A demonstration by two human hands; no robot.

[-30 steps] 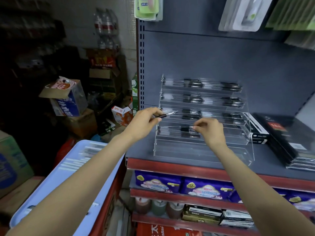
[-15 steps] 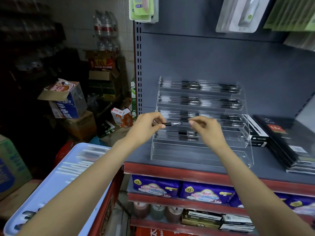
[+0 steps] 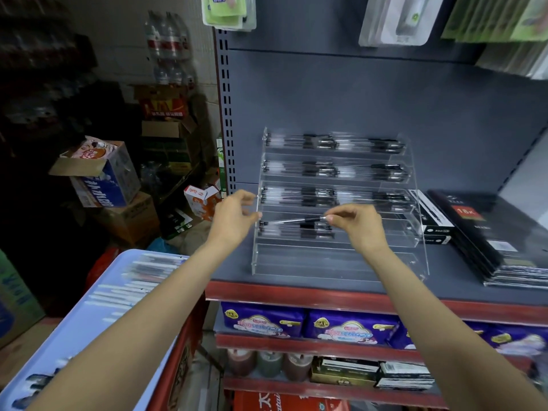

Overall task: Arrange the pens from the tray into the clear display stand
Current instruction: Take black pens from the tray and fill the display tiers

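Observation:
A clear tiered display stand (image 3: 335,262) sits on the grey shelf, its upper tiers filled with black pens. My right hand (image 3: 360,225) pinches the right end of a black pen (image 3: 292,221) that lies nearly level over the fourth tier, above pens lying there. My left hand (image 3: 234,216) hovers at the stand's left edge, by the pen's left tip, fingers loosely apart and holding nothing. The light blue tray (image 3: 89,327) with several pens lies at the lower left, under my left forearm.
A stack of black notebooks (image 3: 498,241) and small black boxes (image 3: 433,221) lie right of the stand. Packaged goods hang above. Purple packs fill the shelf below. Cardboard boxes (image 3: 100,176) crowd the floor at the left.
The pen has passed from my left hand to my right hand and now lies level over the fourth tier. My left hand has let go and opened.

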